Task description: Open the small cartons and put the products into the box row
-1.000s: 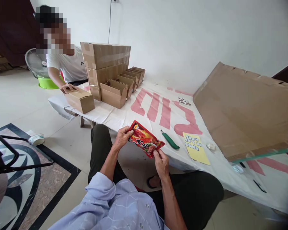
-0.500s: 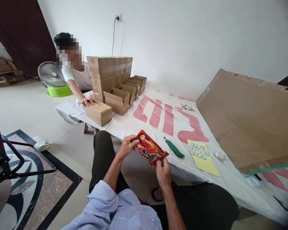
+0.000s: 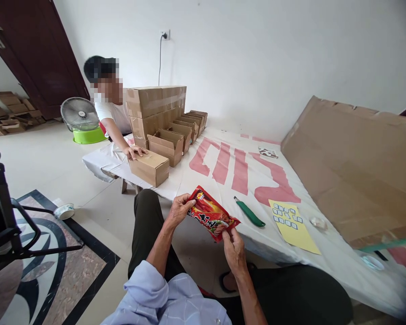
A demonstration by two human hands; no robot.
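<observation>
A red printed food packet (image 3: 212, 214) is stretched between my two hands above my lap, at the table's front edge. My left hand (image 3: 180, 211) pinches its upper left corner, thumb on top. At the lower right end, my right hand (image 3: 233, 249) grips the edge between thumb and fingers. Just right of the packet lies a green box cutter (image 3: 249, 212) on the cloth-covered table (image 3: 219, 192). A yellow sheet (image 3: 293, 228) with drawn blue-outlined squares is beside the cutter.
A co-worker's hand (image 3: 136, 151) rests on a closed cardboard box (image 3: 151, 168) at the table's left corner. Behind it stand stacked boxes (image 3: 149, 101) and a row of open boxes (image 3: 167, 143). A large cardboard sheet (image 3: 352, 171) leans at right. A fan (image 3: 80, 113) stands on the floor.
The co-worker's hand and the closed box have shifted right along the table edge. My hands keep hold of the packet, and the whole view has tilted slightly.
</observation>
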